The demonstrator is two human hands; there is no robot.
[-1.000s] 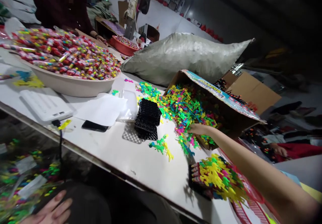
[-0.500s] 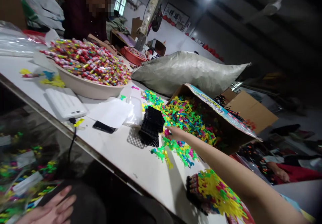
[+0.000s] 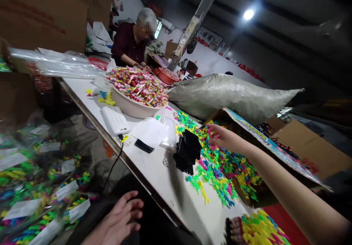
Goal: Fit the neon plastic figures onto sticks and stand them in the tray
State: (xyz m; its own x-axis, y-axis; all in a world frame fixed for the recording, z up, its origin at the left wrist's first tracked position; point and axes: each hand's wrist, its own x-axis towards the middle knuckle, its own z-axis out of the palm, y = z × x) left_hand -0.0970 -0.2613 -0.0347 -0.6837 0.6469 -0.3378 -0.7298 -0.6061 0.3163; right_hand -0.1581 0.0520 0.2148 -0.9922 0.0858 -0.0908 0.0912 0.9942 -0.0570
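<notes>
My right hand (image 3: 224, 138) reaches over the loose pile of small figure-shaped plastic pieces (image 3: 217, 164) at the mouth of a printed carton (image 3: 255, 131). Its fingers are stretched and apart among pink pieces; no firm hold shows. The pieces are green, yellow, blue and pink. Beside that hand, to the left, stands a stack of black plastic pieces (image 3: 188, 151). Low over my lap, off the table's near edge, my left hand (image 3: 121, 215) is open with nothing in it. A bundle of similar coloured pieces with a dark end (image 3: 258, 228) lies at the bottom right.
A cream basin (image 3: 137, 107) heaped with wrapped candy-like sticks stands farther back. Near it lie a white power bank (image 3: 115, 120) with a cable, a black phone-like object (image 3: 144, 146) and white paper (image 3: 151, 131). A large grey sack (image 3: 233, 94) lies behind. Another person (image 3: 128, 41) works beyond.
The view has swung left. My right hand has shifted from beside the black stack to the pile at the carton's mouth. My left hand shows farther right, its fingers spread.
</notes>
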